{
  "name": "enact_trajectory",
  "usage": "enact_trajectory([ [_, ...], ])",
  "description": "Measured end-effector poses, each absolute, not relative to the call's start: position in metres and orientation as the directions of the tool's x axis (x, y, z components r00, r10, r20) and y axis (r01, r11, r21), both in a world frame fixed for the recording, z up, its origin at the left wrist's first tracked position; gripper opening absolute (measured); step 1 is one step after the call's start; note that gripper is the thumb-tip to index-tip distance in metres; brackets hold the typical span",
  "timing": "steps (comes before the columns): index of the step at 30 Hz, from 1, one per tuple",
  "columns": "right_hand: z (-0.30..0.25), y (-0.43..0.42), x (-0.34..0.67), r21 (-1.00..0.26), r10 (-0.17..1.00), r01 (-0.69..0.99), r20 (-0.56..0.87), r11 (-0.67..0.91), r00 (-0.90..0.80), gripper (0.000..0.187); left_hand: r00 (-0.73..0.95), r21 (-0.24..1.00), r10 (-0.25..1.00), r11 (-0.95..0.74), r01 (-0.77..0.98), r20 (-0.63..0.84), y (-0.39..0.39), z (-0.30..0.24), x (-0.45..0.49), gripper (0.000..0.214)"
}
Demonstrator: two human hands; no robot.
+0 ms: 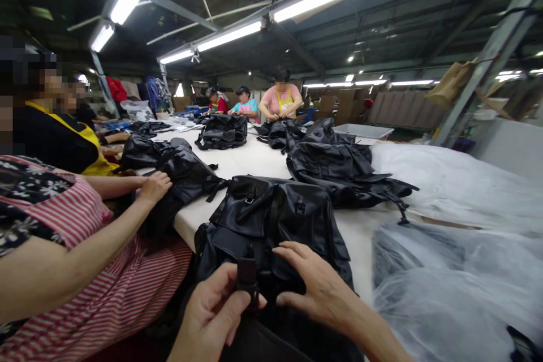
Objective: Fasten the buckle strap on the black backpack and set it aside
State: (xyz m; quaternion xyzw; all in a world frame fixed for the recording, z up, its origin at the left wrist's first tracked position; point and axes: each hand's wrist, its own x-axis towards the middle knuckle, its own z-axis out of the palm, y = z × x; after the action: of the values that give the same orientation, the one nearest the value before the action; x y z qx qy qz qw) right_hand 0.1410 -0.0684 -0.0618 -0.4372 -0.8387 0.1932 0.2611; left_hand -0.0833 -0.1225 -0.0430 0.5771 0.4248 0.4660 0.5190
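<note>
A black leather-like backpack (246,203) lies in front of me at the table's near edge, its two front pockets fitted with small buckles. My left hand (220,308) pinches a dark strap end with a buckle (247,277) between thumb and fingers, above the bag's lower part. To its right, my right hand (309,283) hovers over or rests on the bag with thumb and fingers spread; whether it touches the leather I cannot tell. Nothing shows in that hand. The lower end of the bag hangs toward me, partly hidden behind my hands.
More black bags (331,167) lie along the white table (263,163). At left, a co-worker in a striped apron (139,288) handles another black bag (182,172). Several people work farther back. Clear plastic sheeting (458,271) piles up on the right, near a pale bin (365,132).
</note>
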Motion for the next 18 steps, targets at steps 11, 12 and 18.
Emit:
enact_trajectory([
  [11,-0.081,-0.047,0.146,-0.613,0.937,0.721,0.097,0.323,-0.337,0.033,0.167,0.954,0.952,0.222,0.199,-0.257,-0.055,-0.107,-0.045,0.044],
  [12,-0.078,-0.044,0.149,-0.656,0.937,0.684,0.110,0.319,-0.332,0.033,0.171,0.945,0.944,0.244,0.216,-0.283,-0.054,-0.112,-0.047,0.043],
  [18,-0.076,-0.030,0.170,-0.825,0.942,0.494,0.127,0.275,-0.311,0.040,0.147,0.884,0.900,0.353,0.308,-0.410,-0.056,-0.099,-0.051,0.012],
])
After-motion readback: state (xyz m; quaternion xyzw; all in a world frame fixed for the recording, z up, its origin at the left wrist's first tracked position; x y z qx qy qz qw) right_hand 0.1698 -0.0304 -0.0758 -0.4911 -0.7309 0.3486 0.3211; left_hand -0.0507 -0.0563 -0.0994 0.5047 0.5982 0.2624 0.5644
